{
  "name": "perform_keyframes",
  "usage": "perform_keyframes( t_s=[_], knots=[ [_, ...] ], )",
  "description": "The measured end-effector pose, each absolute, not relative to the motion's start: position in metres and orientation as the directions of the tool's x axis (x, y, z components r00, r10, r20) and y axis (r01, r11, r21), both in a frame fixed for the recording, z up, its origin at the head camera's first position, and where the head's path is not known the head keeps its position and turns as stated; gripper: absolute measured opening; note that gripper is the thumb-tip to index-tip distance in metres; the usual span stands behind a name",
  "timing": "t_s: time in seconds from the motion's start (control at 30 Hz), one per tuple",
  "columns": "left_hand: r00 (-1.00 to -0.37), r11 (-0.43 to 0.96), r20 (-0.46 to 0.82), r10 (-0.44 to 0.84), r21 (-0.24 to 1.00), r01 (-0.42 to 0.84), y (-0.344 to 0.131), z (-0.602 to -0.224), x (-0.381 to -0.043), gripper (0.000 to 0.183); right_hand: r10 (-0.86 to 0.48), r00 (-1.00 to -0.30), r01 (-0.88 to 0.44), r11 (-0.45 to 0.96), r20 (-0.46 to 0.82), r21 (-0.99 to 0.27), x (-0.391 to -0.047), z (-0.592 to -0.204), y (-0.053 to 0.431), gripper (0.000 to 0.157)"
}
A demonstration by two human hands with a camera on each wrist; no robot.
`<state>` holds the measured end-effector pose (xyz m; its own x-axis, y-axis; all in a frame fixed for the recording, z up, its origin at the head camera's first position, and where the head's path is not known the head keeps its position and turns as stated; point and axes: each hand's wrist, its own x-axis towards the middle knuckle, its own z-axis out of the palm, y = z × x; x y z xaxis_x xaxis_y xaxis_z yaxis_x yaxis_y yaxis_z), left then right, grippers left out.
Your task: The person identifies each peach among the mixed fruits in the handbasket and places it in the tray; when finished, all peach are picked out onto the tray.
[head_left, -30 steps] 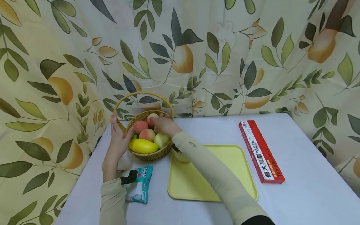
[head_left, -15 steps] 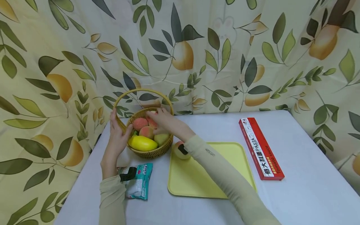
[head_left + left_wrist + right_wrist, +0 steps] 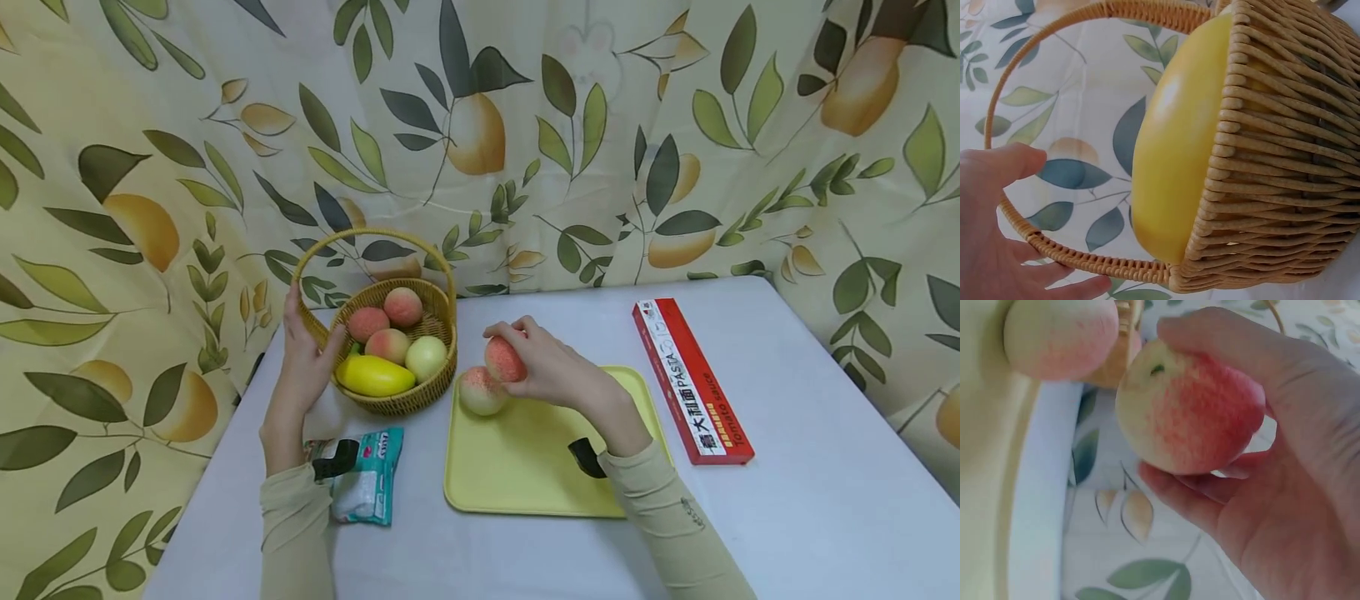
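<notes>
My right hand (image 3: 551, 367) holds a red-and-cream peach (image 3: 506, 359) above the far left part of a yellow tray (image 3: 525, 492). In the right wrist view, thumb and fingers curl round this peach (image 3: 1188, 409). Another peach (image 3: 482, 391) lies on the tray just below it. My left hand (image 3: 303, 350) rests against the left side of the wicker basket (image 3: 397, 404), its fingers fairly straight beside the handle (image 3: 1054, 253). Inside the basket are several peaches (image 3: 387, 346), a pale green round fruit (image 3: 426, 358) and a long yellow fruit (image 3: 375, 377).
A red pasta box (image 3: 693, 383) lies right of the tray. Near my left wrist is a teal-and-white packet (image 3: 367, 483), partly covered by the forearm. A leaf-patterned curtain (image 3: 480, 208) hangs behind the white table (image 3: 817, 467).
My right hand has lifted a peach out of the basket and carried it right, over the tray. My left hand stays at the basket's side. The head view has tilted slightly down.
</notes>
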<state>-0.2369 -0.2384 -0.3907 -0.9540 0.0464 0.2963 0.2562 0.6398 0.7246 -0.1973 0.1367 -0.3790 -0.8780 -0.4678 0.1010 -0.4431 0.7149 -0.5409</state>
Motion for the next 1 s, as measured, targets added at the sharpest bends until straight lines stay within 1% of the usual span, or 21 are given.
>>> perform_keyframes(
  t_s=[0.2,0.37,0.5,0.6,0.7,0.83,1.0],
  knots=[
    [-0.951,0.630,0.306,0.030,0.733,0.256,-0.240,-0.389,-0.236,0.090,-0.441,-0.896,-0.395,0.740,0.050,-0.544,-0.196,-0.369,0.153,0.067],
    [-0.947,0.645,0.317,0.039,0.716,0.266,-0.240,-0.390,-0.238,0.090,-0.426,-0.905,-0.356,0.769,-0.011,-0.530,-0.200,-0.375,0.166,0.069],
    [-0.950,0.653,0.310,0.041,0.711,0.260,-0.238,-0.390,-0.238,0.090,-0.429,-0.900,-0.322,0.769,-0.073,-0.552,-0.203,-0.383,0.172,0.064],
    [-0.950,0.658,0.309,0.040,0.707,0.258,-0.237,-0.388,-0.239,0.090,-0.439,-0.896,-0.322,0.751,-0.072,-0.576,-0.204,-0.385,0.175,0.057],
    [-0.950,0.659,0.310,0.038,0.707,0.257,-0.237,-0.386,-0.239,0.089,-0.448,-0.891,-0.321,0.734,-0.071,-0.599,-0.205,-0.386,0.176,0.054],
    [-0.952,0.655,0.304,0.037,0.712,0.253,-0.237,-0.386,-0.239,0.089,-0.463,-0.882,-0.316,0.721,-0.090,-0.617,-0.206,-0.388,0.177,0.055],
    [-0.955,0.660,0.296,0.033,0.711,0.243,-0.237,-0.388,-0.237,0.090,-0.459,-0.879,-0.295,0.739,-0.132,-0.605,-0.207,-0.391,0.176,0.058]
  ],
)
